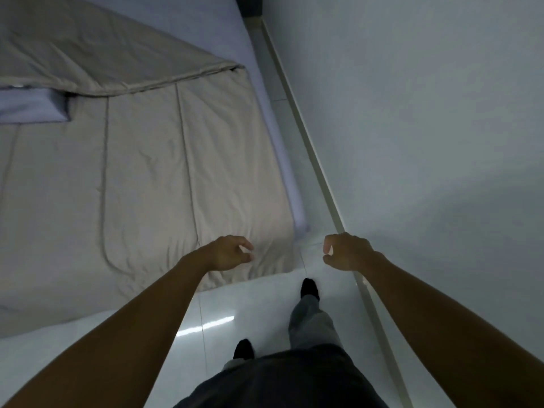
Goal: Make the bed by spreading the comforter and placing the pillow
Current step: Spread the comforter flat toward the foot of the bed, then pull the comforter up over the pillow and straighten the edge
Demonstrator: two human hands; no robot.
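bed (206,25): fills the left of the view, pale sheet bare at the far end and along the right edge
wall (412,113): plain, pale, fills the right
comforter (141,172): beige, quilted in long seams, lies flat over most of the bed; far part folded back on itself along a diagonal edge; near edge hangs at the foot
floor (250,304): glossy white tiles, narrow strip between bed and wall
baseboard (309,148): cream strip along the foot of the wall
legs (309,319): grey trousers, dark shoes, standing on the floor at the bed's near right corner
pillow (29,106): pale, at the left edge, on the comforter, top side tucked under the folded flap
left hand (231,253): over the comforter's near right corner, fingers loosely curled, gripping nothing; contact with the fabric unclear
right hand (344,251): over the floor strip near the baseboard, fingers loosely curled, empty
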